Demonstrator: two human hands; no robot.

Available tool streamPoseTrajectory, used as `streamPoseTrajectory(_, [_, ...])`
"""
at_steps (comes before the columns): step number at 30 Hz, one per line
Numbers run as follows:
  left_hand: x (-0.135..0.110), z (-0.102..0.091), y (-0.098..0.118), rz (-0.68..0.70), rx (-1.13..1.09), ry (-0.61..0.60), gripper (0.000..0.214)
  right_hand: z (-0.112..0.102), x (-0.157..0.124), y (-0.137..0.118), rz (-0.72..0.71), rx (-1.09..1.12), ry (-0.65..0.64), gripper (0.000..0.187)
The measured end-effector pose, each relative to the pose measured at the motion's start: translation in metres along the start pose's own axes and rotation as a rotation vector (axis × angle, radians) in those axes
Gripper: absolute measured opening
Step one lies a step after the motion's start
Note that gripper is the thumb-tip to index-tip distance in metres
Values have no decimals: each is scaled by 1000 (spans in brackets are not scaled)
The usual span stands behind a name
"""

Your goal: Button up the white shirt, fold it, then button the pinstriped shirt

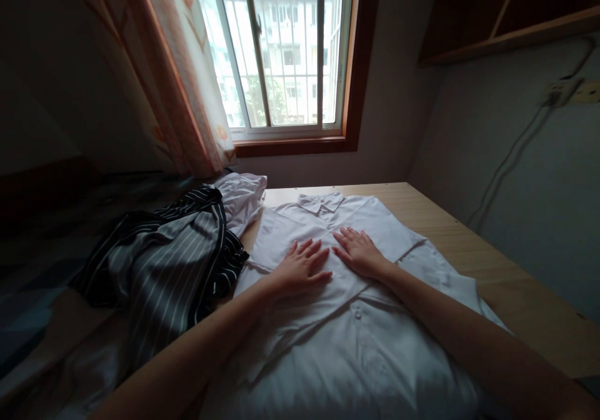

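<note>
A white button-up shirt (pixel 300 220) lies spread on the wooden table, its collar toward the window. Flat on the front of the shirt, left of the button line, rests my left hand (pixel 304 265) with fingers spread. My right hand (pixel 359 252) lies palm down just to the right of it, its fingers also stretched out. Neither hand holds anything. Creases run across the fabric under and below both hands. The lower part of the shirt comes toward me, with a button visible, and my forearms hide parts of its sides.
A dark striped garment (pixel 173 264) lies heaped to the left, with a crumpled white cloth (pixel 241 198) behind it. The wooden table (pixel 510 289) extends right toward a wall with a cord (pixel 504 160). Behind are a window (pixel 285 64) and an orange-patterned curtain (pixel 169 64).
</note>
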State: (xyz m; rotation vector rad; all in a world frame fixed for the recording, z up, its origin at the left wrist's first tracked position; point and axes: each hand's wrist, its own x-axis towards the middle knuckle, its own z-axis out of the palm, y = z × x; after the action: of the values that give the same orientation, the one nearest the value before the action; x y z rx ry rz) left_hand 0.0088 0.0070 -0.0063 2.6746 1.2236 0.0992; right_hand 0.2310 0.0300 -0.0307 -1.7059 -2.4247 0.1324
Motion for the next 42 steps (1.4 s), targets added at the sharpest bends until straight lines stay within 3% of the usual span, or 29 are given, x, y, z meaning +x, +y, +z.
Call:
streamPoseTrajectory(7, [24, -7, -11, -71, 16, 10, 70, 0, -2, -1, -6, -5, -4, 59])
streamPoseTrajectory(22, [37, -9, -85, -440, 144, 130, 77, -3, -2, -3, 12, 20, -13, 60])
streamPoseTrajectory(31, [47, -16, -106, -525, 171, 117, 78, -1, -2, -2, 6, 22, -7, 59])
streamPoseTrajectory(42, [67, -18, -123, -741, 225, 166, 81, -1, 0, -1, 5, 29, -12, 60])
